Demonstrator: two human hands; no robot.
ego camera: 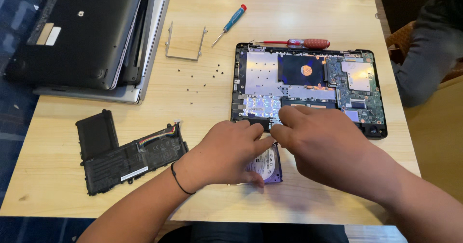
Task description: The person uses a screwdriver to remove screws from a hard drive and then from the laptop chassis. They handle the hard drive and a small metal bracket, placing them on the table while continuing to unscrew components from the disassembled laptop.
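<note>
My left hand point(226, 151) rests on a small hard drive point(266, 166) with a purple-and-white label, gripping it near the table's front edge. Just to its right, my right hand point(320, 141) pinches at the drive's upper edge, and what its fingertips hold is hidden. Both hands sit just in front of an opened laptop base point(308, 86) whose circuit board and metal shielding are exposed.
A black L-shaped battery point(123, 154) lies at the left. Stacked laptop covers point(87, 35) sit at the back left, with a metal drive bracket point(184, 43), scattered tiny screws point(202, 76), a blue screwdriver point(231, 23) and a red screwdriver point(301, 43) nearby. Another person's sleeve point(429, 50) is at the right.
</note>
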